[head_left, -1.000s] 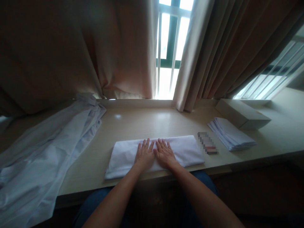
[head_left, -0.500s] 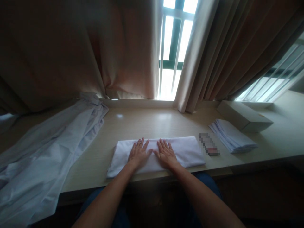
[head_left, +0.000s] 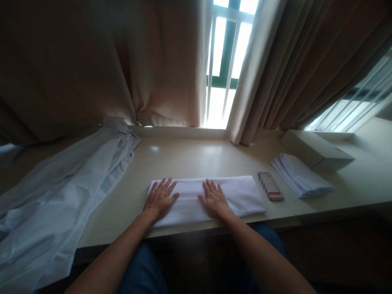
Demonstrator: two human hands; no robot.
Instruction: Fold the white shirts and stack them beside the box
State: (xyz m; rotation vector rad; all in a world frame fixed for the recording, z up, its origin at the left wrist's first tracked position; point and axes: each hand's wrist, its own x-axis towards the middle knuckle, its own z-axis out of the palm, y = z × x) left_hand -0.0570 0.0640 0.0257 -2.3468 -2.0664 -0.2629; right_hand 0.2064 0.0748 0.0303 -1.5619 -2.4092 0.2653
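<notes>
A white cloth folded into a long flat rectangle (head_left: 190, 198) lies along the front edge of the pale desk (head_left: 183, 157). On its left end rests my left hand (head_left: 161, 199), palm down with the fingers spread. My right hand (head_left: 214, 199) is laid flat near the middle of the same cloth, fingers stretched forward and thumb apart. Neither hand grips the fabric. Both palms hide the parts of the cloth beneath them.
A loose heap of white cloth (head_left: 70, 196) spreads over the desk's left side and hangs off the front. Rightward lie a pixelated flat object (head_left: 271, 186), a folded white stack (head_left: 301, 175) and a box (head_left: 318, 150). Curtains (head_left: 171, 61) hang behind.
My left hand has slid left across the folded cloth, from near the middle to its left end. My right hand stays in about the same place.
</notes>
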